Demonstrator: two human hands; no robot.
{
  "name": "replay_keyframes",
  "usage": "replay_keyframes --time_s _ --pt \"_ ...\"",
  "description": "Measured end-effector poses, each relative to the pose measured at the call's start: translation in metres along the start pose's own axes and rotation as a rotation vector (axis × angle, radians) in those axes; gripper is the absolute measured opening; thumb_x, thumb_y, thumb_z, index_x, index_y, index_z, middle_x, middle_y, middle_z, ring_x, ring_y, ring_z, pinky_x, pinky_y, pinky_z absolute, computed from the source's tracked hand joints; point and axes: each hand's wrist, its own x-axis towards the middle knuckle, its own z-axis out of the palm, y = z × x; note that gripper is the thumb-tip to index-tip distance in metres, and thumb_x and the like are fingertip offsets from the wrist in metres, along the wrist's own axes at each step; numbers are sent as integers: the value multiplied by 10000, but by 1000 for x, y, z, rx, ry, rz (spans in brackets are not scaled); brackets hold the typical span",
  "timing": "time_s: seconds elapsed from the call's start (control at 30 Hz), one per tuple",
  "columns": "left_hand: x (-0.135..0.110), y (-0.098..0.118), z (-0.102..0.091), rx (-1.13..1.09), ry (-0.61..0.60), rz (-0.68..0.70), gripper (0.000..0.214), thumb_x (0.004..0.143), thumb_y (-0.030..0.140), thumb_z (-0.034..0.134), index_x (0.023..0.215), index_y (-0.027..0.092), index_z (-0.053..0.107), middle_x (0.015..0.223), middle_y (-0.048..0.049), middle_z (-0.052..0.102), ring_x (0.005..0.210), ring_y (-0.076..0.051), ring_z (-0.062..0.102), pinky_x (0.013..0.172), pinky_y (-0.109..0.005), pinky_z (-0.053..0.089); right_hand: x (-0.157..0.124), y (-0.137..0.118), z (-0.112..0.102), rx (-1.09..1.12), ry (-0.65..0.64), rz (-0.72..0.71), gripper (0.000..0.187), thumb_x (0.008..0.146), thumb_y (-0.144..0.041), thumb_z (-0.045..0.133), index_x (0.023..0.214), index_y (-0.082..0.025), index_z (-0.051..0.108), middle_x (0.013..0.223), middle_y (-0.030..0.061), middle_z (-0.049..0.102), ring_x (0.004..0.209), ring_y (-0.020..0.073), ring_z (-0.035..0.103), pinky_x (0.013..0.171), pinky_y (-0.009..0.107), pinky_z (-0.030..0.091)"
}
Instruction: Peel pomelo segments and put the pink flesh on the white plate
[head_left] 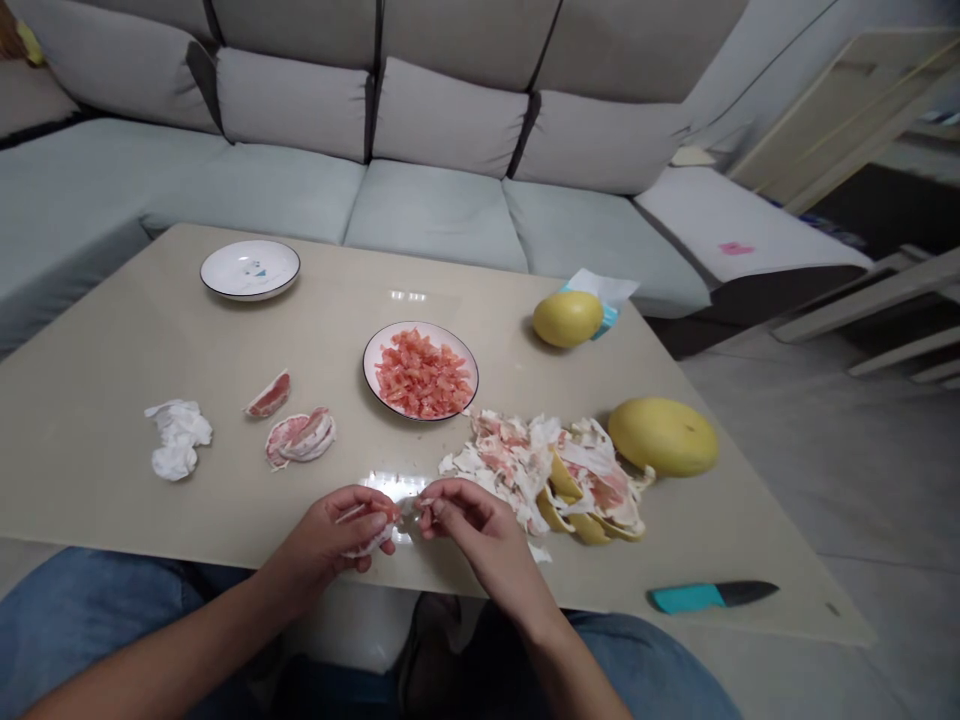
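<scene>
Near the table's front edge, my left hand [341, 535] is closed around a pomelo segment [365, 545] with pink flesh and whitish membrane. Just beside it, my right hand [469, 525] pinches a small bit of pale membrane [426, 508] at the segment's end. Beyond my hands stands a dark-rimmed plate [369, 380] heaped with pink pomelo pulp [422, 374]. Left of the plate lie a single pomelo wedge [268, 396] and a larger pomelo piece [301, 437]. A pile of peel and membrane [555, 475] spreads right of my right hand.
Two whole yellow pomelos sit at the right, one nearer [664, 437] and one farther [568, 319] against a tissue pack [611, 300]. A knife [712, 596] with a teal handle lies front right. Crumpled tissue [180, 438] and another plate [251, 270] are left. A sofa [435, 210] stands behind.
</scene>
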Motion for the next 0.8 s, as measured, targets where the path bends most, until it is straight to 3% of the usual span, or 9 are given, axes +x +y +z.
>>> replay_keyframes --time_s 0.13,0.23,0.37,0.43,0.53,0.6,0.7,0.8 --pt "1 -1 0 20 8 22 258 738 369 748 890 172 679 840 -29 639 663 -126 606 483 -186 339 1 -2 0 25 -23 40 191 814 -345 617 881 -174 671 825 50 691 707 158 644 707 306 547" --pt "1 0 1 39 18 39 270 729 374 753 894 170 687 856 -34 649 661 -129 610 477 -188 339 1 -2 -2 9 -13 28 181 804 -265 533 872 -175 675 765 34 657 696 155 621 686 295 535" --pt "0 1 2 79 59 75 281 709 369 768 886 168 681 881 -54 682 658 -145 631 472 -194 357 -2 1 -2 -104 -3 16 226 822 -264 447 674 -174 592 559 -34 445 503 107 439 478 216 386" --pt "-1 1 2 111 79 88 288 697 364 776 889 178 668 879 -56 704 654 -154 642 472 -200 372 -4 1 1 -216 12 -22 255 845 -329 492 645 -180 549 556 -46 395 504 104 391 459 212 326" --pt "-2 1 2 186 83 116 257 689 344 782 846 183 658 823 -44 719 641 -156 644 475 -205 392 -8 2 9 -369 32 -107 145 805 -333 634 815 -188 626 638 -37 473 586 118 445 530 219 373" --pt "-3 1 2 250 74 182 208 695 311 779 819 181 673 807 -40 721 704 -171 658 563 -227 459 -10 2 12 -422 -13 -161 168 807 -299 659 949 -209 661 737 -10 554 662 134 505 598 231 421" --pt "-6 1 2 405 102 339 134 722 266 757 830 200 714 849 -45 723 833 -203 665 752 -275 506 -11 3 15 -463 -87 -241 132 856 -263 622 965 -223 684 815 18 598 725 147 550 656 247 452" --pt "-10 2 2 587 156 432 120 744 273 733 856 230 738 872 -58 723 830 -222 660 722 -279 515 -11 5 15 -523 -69 -317 117 839 -224 641 948 -220 683 789 15 584 710 149 550 645 251 448"
